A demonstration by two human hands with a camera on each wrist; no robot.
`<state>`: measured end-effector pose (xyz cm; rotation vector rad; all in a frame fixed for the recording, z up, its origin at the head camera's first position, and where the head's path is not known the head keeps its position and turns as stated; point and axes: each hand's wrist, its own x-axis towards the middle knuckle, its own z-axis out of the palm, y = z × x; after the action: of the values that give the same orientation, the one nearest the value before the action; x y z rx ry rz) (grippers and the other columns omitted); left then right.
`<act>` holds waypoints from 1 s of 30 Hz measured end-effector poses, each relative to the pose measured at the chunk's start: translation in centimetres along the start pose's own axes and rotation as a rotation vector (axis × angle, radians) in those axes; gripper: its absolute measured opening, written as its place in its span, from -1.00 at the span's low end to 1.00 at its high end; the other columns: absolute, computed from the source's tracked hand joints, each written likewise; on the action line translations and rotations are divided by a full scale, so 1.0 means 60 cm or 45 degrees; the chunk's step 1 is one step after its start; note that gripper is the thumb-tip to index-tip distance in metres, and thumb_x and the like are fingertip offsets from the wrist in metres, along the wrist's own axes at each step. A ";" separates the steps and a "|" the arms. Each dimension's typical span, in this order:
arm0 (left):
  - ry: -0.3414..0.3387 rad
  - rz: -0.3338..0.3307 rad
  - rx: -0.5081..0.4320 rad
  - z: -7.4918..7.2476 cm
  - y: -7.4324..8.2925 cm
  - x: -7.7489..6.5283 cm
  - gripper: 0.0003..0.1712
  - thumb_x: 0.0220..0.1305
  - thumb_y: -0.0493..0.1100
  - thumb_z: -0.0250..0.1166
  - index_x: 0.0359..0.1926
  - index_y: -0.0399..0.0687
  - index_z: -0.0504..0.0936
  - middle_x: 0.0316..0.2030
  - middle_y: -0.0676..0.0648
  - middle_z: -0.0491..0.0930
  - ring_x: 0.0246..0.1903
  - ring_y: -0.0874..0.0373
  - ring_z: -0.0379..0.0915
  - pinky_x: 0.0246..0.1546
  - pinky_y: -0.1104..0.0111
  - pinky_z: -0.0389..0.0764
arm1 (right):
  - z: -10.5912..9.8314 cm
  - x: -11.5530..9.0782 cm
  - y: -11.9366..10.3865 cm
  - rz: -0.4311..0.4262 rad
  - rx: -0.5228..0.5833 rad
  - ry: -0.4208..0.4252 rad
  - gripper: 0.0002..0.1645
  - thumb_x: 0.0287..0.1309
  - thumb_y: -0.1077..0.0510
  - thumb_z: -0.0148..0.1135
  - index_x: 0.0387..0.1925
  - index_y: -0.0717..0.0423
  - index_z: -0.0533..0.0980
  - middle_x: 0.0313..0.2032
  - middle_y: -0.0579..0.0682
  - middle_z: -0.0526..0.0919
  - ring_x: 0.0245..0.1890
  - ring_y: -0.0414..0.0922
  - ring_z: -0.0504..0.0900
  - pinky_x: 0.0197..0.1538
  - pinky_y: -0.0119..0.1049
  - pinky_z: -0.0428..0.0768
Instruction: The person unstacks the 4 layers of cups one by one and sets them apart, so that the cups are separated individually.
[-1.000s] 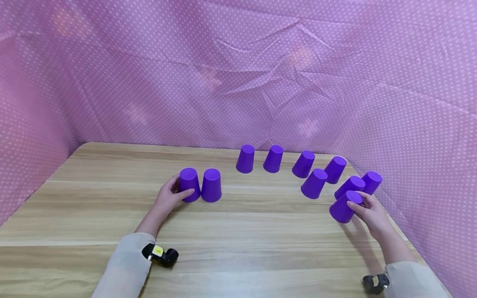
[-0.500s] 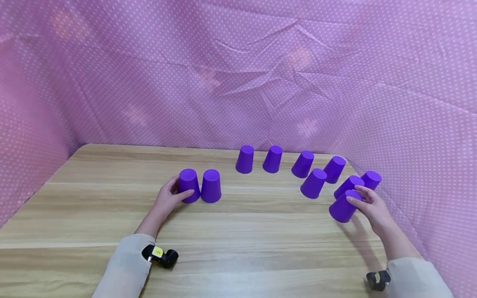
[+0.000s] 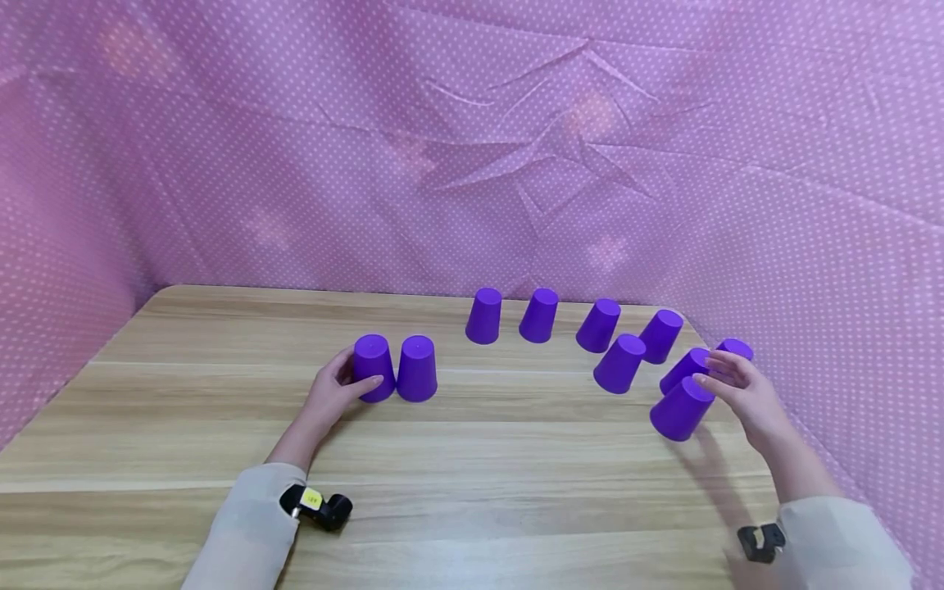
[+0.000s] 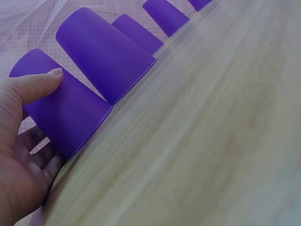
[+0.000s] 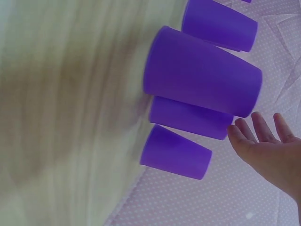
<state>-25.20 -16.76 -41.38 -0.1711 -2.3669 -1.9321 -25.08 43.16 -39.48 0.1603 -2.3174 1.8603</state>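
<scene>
On the left of the head view, my left hand (image 3: 332, 392) grips an upside-down purple cup (image 3: 372, 369), thumb across its front and fingers behind. A second purple cup (image 3: 417, 369) stands close on its right, the two rims meeting in the left wrist view. My right hand (image 3: 752, 406) hovers by the top of the nearest right-hand purple cup (image 3: 677, 414). In the right wrist view its fingers (image 5: 263, 129) are spread and hold nothing, just off the base of that upside-down cup (image 5: 202, 70).
Several more upside-down purple cups, such as this far one (image 3: 483, 316) and this nearer one (image 3: 619, 365), curve along the back and right of the wooden table (image 3: 472, 483). Pink dotted cloth (image 3: 472, 147) hangs around the table's back and sides.
My right hand has let go of the nearest right-hand cup and drawn slightly up and right from it. My left hand stays on its cup; the cups have not moved.
</scene>
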 end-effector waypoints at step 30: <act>0.003 -0.001 0.014 0.001 -0.003 0.001 -0.20 -0.02 -0.16 0.30 0.22 -0.25 0.14 0.10 -0.34 0.21 0.12 -0.11 0.09 0.15 0.18 0.12 | 0.245 0.018 -0.230 0.009 -0.115 -0.172 -0.30 0.05 0.16 0.15 0.17 0.28 0.11 0.12 0.22 0.25 0.13 0.11 0.16 0.16 -0.06 0.15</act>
<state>-25.26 -16.76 -41.56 -0.1678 -2.3758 -1.9186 -24.48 25.83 -29.15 0.2744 -2.4891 1.7955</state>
